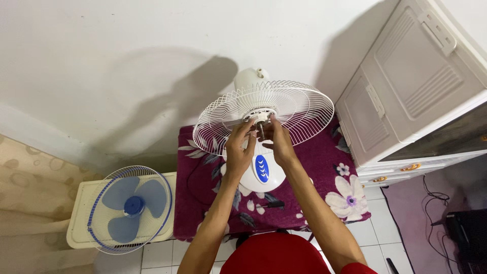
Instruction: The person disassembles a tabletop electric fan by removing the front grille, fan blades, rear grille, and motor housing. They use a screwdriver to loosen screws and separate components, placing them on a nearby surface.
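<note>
A white desk fan stands on a table draped in a maroon flowered cloth (314,177). Its rear wire guard (299,104) is in place, and no blade or front guard is on it. The motor shaft (261,127) sticks out at the guard's centre. My left hand (239,147) and my right hand (276,139) both pinch at the shaft hub with their fingertips. Below my hands is the fan's white base with a blue control panel (262,169). The motor housing (249,77) shows behind the guard.
A front guard with a blue fan blade (129,208) lies on a cream stool (76,223) at the left. A white cabinet (411,86) stands at the right, with cables and a dark box (466,233) on the floor. A small dark object (274,204) rests on the cloth.
</note>
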